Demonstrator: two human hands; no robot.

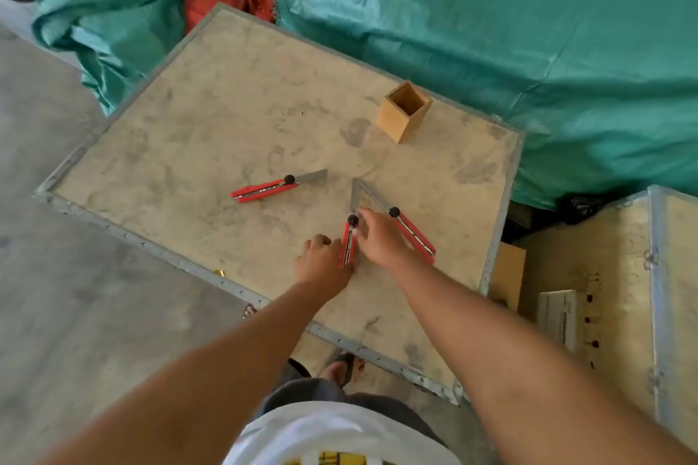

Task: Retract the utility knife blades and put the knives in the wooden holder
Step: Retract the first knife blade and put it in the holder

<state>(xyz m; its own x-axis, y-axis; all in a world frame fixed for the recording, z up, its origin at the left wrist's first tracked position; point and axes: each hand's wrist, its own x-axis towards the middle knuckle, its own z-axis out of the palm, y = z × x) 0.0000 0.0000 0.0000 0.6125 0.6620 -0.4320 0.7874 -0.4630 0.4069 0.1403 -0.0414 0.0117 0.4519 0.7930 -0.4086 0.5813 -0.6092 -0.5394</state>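
Both hands are on the middle red-handled utility knife (348, 243): left hand (321, 260) pinning the handle, right hand (379, 238) fingers at the black knob. Blade's out, pointing away toward the square wooden holder (404, 111), well beyond.

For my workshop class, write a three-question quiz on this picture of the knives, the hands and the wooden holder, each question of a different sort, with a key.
1. How many utility knives lie on the board?
2. True or false: the wooden holder already has a knife in it.
3. Which knife do the left hand and right hand touch? A) left knife B) middle knife C) right knife

Key: 1) three, all with blades out; 2) false, as far as its opening shows; 3) B
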